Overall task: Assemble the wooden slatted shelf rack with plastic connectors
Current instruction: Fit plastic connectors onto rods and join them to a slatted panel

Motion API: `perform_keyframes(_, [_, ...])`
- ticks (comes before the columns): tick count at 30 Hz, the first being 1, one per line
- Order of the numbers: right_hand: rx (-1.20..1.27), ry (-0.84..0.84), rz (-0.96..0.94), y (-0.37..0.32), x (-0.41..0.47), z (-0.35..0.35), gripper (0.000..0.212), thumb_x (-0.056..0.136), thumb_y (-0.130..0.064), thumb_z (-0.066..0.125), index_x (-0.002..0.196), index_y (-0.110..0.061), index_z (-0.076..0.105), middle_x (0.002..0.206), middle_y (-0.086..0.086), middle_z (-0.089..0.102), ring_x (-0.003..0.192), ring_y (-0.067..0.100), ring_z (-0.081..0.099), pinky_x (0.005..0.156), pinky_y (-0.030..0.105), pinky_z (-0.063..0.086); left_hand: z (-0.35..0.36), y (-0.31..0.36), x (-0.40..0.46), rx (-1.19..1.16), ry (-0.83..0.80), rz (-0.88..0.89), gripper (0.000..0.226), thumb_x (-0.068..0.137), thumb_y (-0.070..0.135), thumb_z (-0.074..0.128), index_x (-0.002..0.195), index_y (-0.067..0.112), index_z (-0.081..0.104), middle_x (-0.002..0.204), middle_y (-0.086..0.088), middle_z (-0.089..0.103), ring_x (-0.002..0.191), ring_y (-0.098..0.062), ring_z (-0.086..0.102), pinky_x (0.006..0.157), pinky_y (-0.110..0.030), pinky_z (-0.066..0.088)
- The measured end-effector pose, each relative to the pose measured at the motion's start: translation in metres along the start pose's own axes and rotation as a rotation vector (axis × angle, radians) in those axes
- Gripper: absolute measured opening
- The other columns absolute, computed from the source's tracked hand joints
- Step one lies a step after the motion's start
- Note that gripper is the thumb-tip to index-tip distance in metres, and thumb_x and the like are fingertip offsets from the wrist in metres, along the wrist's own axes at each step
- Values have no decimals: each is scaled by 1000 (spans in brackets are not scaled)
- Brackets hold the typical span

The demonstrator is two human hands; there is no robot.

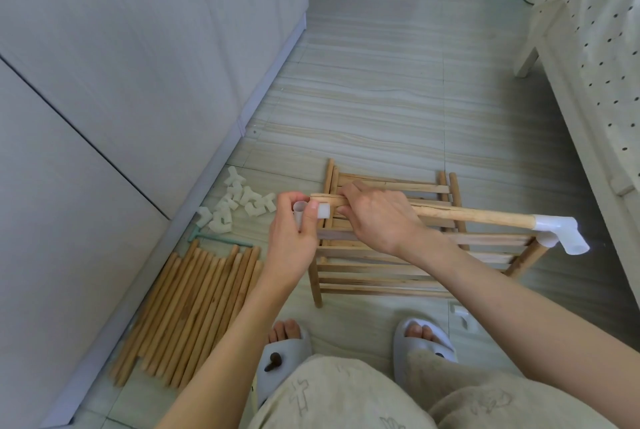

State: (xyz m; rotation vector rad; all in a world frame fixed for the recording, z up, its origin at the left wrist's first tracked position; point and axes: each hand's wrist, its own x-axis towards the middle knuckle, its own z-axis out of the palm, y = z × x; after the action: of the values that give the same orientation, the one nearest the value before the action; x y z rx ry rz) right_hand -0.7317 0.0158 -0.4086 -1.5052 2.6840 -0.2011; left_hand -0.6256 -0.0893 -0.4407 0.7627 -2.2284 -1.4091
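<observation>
My right hand (377, 217) grips a wooden rod (478, 215) held level above the floor. A white plastic connector (562, 231) caps the rod's right end. My left hand (294, 231) pinches another white connector (313, 211) right at the rod's left end; whether the rod sits inside it I cannot tell. Beneath both hands, slatted wooden shelf panels (388, 269) lie stacked on the floor. A pile of loose white connectors (235, 202) lies to the left, and a row of wooden rods (194, 311) lies on the floor near my left foot.
A grey cabinet front (121, 82) runs along the left. A bed with a dotted cover (595, 65) stands on the right. A green tool (214, 238) lies above the rods. One more white connector (460, 314) lies by my right slipper (424, 342).
</observation>
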Motion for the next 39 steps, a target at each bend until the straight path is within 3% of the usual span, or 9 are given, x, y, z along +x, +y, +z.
perform_keyframes(4, [-4,0,-12,0,-1,0,29,100,-32,34,120,-14,47,118,3,55,98,25,59,63,29,32,5,-1,-3,-42,92,19,10,99,25,43,105,18,43,87,12,48,73,19,47,63,-2,38])
perform_keyframes(9, [-33,18,2,0,-2,0,29,100,-32,34,117,-13,46,119,4,56,100,26,59,62,29,30,12,1,-4,-61,198,9,12,99,27,42,101,17,49,85,13,52,79,0,51,70,-17,42])
perform_keyframes(16, [-13,20,-1,-4,-1,-2,28,100,-32,34,116,-12,46,116,7,56,94,30,60,60,31,30,9,3,2,-116,282,22,19,98,25,42,99,13,57,80,12,54,73,11,49,65,-6,38])
perform_keyframes(21, [3,-8,-2,-8,0,0,28,100,-33,34,118,-15,47,116,3,55,96,29,59,62,31,30,0,13,0,-72,335,156,8,98,22,43,93,21,50,79,14,50,73,5,48,66,-10,38])
perform_keyframes(25, [19,-8,10,-8,2,0,28,100,-33,35,117,-15,48,115,3,55,95,28,59,61,31,31,-21,21,24,-165,450,23,14,98,25,45,86,30,48,83,14,51,76,3,51,64,-3,39])
perform_keyframes(29, [14,-5,24,-8,0,0,29,101,-33,33,119,-16,47,116,3,56,94,27,59,61,31,32,-26,2,28,-161,342,-135,4,97,21,47,99,18,48,100,3,53,81,-1,55,60,-1,42])
perform_keyframes(34, [0,-6,-16,-11,-5,-1,29,101,-34,31,119,-17,47,114,1,56,92,25,59,60,31,33,-18,-10,24,-150,222,-144,10,96,22,50,105,19,46,107,2,55,102,-9,53,69,-3,39])
perform_keyframes(39, [16,-14,-46,-11,-9,-3,29,101,-35,31,119,-18,46,113,0,56,91,23,59,61,30,36,-16,-8,24,-193,184,-99,8,95,23,51,102,24,46,108,-2,60,105,-10,56,79,-6,41])
